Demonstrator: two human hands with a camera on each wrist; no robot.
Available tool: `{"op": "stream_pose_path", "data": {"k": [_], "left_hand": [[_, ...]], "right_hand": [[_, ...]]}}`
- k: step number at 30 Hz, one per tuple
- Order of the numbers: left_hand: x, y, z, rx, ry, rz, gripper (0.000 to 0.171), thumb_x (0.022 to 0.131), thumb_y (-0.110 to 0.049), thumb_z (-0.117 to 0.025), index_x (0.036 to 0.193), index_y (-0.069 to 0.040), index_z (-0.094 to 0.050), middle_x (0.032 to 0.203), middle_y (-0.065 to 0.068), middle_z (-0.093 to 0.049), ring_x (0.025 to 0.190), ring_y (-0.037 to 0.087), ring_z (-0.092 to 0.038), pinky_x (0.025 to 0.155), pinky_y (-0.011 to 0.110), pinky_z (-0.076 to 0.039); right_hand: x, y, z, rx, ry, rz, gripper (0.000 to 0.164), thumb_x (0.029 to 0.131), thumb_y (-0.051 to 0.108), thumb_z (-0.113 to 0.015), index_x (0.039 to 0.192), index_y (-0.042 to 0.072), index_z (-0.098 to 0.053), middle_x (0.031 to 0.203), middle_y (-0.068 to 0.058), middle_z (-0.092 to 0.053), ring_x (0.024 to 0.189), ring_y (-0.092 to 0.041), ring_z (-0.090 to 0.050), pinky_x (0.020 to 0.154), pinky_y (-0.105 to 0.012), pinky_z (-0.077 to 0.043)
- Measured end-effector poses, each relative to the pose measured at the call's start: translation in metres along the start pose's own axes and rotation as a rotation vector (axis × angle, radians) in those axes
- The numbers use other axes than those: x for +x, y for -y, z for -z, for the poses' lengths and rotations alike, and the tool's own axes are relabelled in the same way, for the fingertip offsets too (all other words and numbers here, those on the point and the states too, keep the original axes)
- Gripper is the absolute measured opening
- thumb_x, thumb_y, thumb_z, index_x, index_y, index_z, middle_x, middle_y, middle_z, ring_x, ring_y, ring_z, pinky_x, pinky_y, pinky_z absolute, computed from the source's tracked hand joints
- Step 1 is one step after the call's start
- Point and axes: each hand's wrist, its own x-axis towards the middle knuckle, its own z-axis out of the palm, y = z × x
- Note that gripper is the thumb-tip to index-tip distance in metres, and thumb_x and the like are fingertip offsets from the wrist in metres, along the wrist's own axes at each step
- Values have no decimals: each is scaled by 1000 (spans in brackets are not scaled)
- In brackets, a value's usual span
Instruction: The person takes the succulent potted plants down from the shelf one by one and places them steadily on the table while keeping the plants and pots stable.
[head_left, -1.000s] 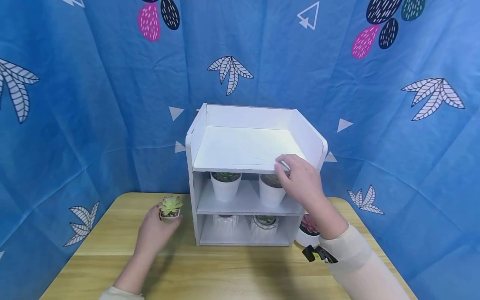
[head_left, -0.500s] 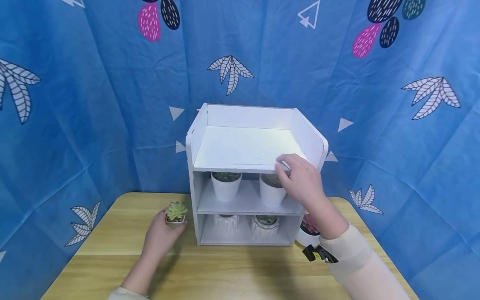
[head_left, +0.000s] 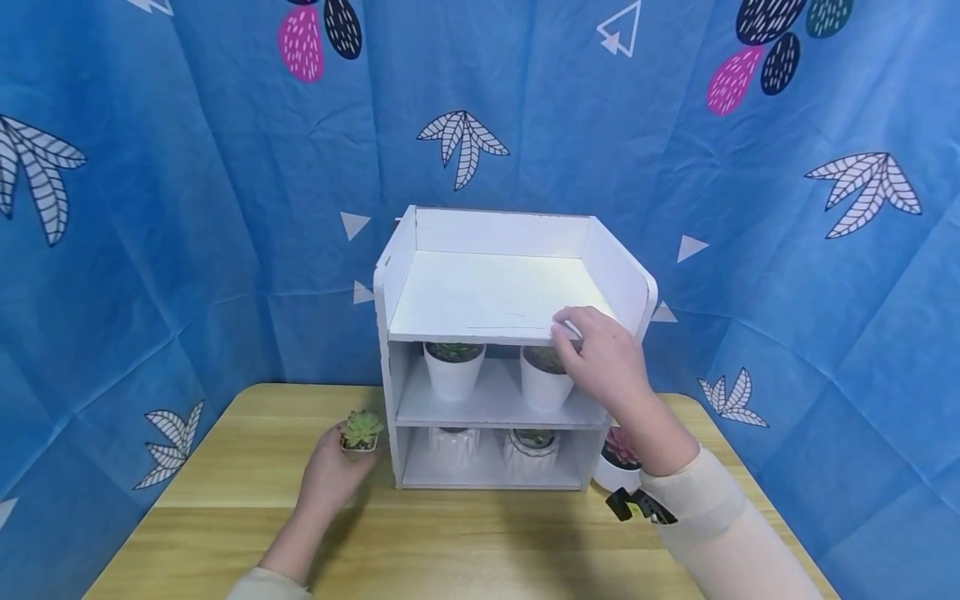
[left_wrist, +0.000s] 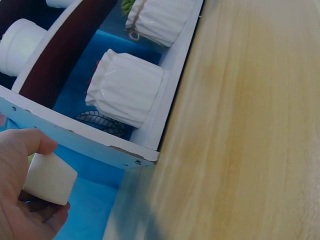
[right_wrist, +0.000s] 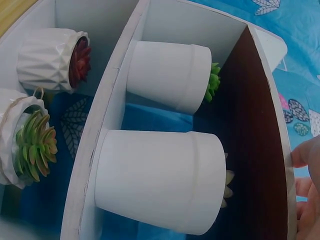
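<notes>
Left hand (head_left: 332,471): fingers gripping a small potted succulent (head_left: 362,432) by its squarish white pot, thumb on one side, other fingers opposite.
Reason for grip, as judged: holding the pot rather than the leaves spares the rosette and keeps the plant near upright.
Position of small potted succulent: just beside the left side panel (head_left: 387,375) of the white shelf unit (head_left: 498,230); contact with the worktop (head_left: 450,542) cannot be determined.
Right hand (head_left: 603,354): fingers relaxed, loosely bent, resting at the front edge of the top board (head_left: 480,292); no firm grip evident; probably placed to steady the unit.
Middle shelf (head_left: 487,412): two tapered white pots (head_left: 454,375), upright and apart, presumably spaced so each plant shows.
Lower shelf (head_left: 491,477): faceted white pot (head_left: 453,450) with red succulent at left; twine-tied white pot (head_left: 531,457) with green succulent at right.
Right of unit: pink-red succulent (head_left: 619,450) in a white pot, partly hidden by the right forearm.
</notes>
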Motion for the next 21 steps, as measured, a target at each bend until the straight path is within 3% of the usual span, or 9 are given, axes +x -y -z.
{"op": "stream_pose_path", "data": {"k": [9,21], "left_hand": [[4,11,-9,-18,7,4,64,86,-18,-76,136,10,-48,128,30,-58,118,44,-57,100,60,-44],[5,27,-20,-6,47,75,64,87,-20,-73,135,13,-47,127,32,-58,116,47,-57,98,62,-44]], "right_hand": [[0,-2,0,-3,3,-3,40,102,42,-49,125,15,-66,131,-10,-64,120,-30,-60,95,-53,-50],[-1,-1,0,10,5,3,40,102,42,-49,125,14,-66,131,-10,-65,119,-31,-61,95,-53,-51]]}}
